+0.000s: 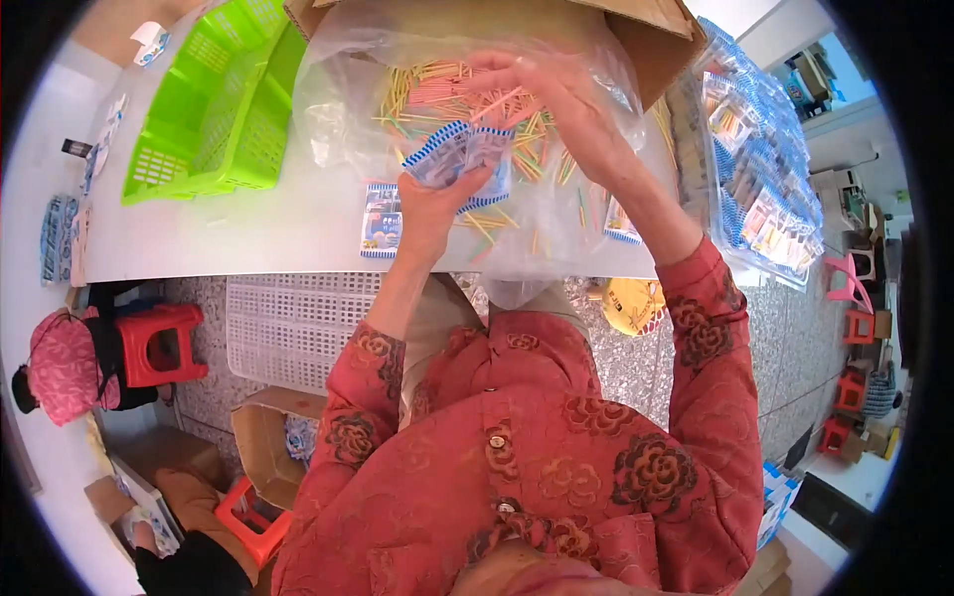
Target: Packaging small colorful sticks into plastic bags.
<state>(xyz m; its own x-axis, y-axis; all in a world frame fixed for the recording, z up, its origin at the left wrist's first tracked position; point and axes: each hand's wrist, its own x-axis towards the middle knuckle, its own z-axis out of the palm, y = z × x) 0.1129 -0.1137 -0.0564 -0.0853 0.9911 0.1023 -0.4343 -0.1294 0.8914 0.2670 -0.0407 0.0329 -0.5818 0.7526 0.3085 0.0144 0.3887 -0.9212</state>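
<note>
My left hand [434, 207] grips a small clear packet [487, 149] with blue striped edges, held upright with its mouth toward the pile. Just above it my right hand [552, 87] is closed around a few thin pink sticks [507, 104], which slant down toward the packet's mouth. Whether their tips are inside the packet cannot be made out. Behind both hands, a heap of thin yellow, pink and green sticks [429, 87] lies on a clear plastic sheet [338, 124]. Another flat blue-edged packet [381, 221] rests on the table left of my left hand.
A green plastic basket [253, 149] stands at the left of the white table [199, 238]. An open cardboard box [661, 45] is at the back. To the right, filled packets [760, 169] are heaped in a clear tray. A person in pink [65, 368] is at far left.
</note>
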